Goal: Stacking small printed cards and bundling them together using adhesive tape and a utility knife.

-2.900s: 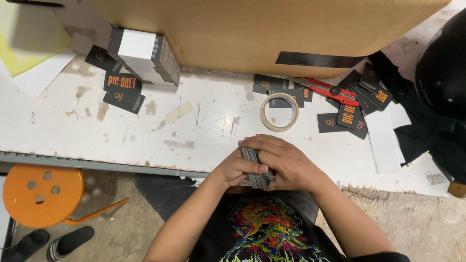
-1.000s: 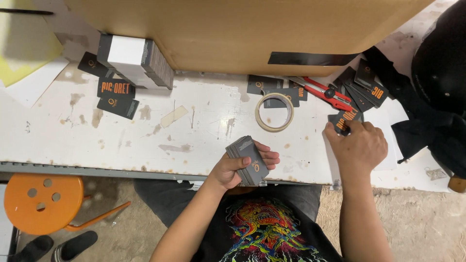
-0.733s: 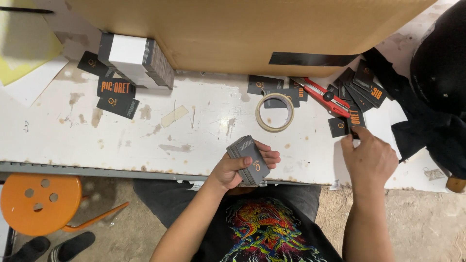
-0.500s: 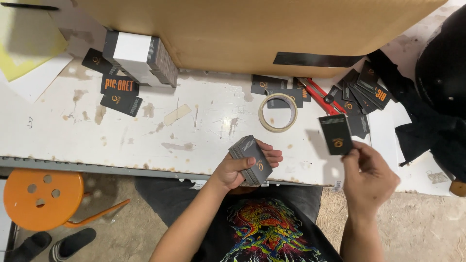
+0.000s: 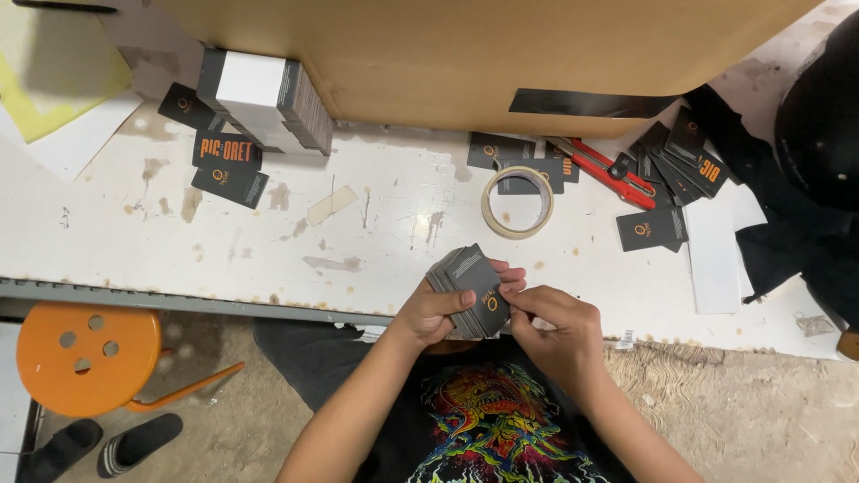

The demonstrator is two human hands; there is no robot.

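Right hand [image 5: 555, 326] has rejoined the left hand's [image 5: 438, 313] fanned dark card stack [image 5: 470, 291].

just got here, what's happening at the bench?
A person seated at a worn white workbench holds a stack of dark cards in the left hand, while the right hand presses on the stack's front edge. More dark cards lie loose on the right, near a tape roll and a red utility knife. A banded card bundle sits at the far left.
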